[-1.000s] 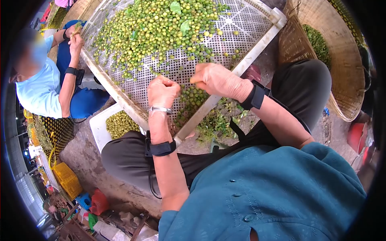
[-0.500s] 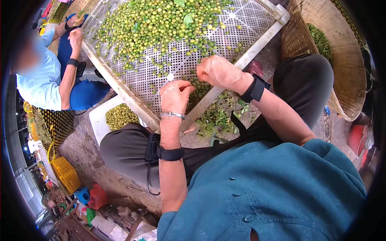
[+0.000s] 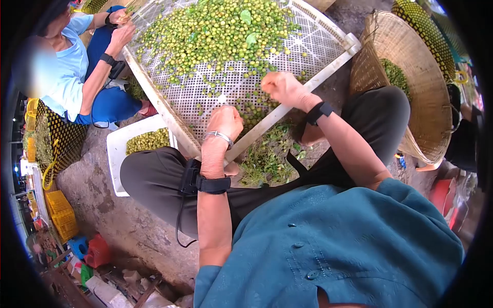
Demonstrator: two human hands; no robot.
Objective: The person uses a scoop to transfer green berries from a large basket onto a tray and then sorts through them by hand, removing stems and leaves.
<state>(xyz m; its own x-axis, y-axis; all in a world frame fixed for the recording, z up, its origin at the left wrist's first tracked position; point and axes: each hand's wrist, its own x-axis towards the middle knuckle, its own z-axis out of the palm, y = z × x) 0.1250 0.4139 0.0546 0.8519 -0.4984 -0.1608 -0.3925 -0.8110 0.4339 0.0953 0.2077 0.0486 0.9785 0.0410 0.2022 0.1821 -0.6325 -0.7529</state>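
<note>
A white perforated tray [image 3: 323,78] lies before me, heaped with small green round fruits [image 3: 215,36] and a few leaves. Over its near corner, my left hand [image 3: 226,122] is closed, fingers curled; anything in them is hidden. My right hand [image 3: 282,88] hangs above the tray's right part with its fingers pinched together, and what they hold is too small to make out. Darker fruits [image 3: 251,114] lie on the mesh between the two hands.
A co-worker in light blue [image 3: 72,66] sits at the left. White tub of fruits [image 3: 117,154] by my left knee; green stems [image 3: 267,159] on the ground below the tray; woven basket [image 3: 431,97] at right; yellow crate [image 3: 61,213] and red bag [image 3: 97,251] lower left.
The view has shifted. My hands have moved apart: the right one is up and away from the mesh, the left has its fingers curled in more. The co-worker's hands have come closer together.
</note>
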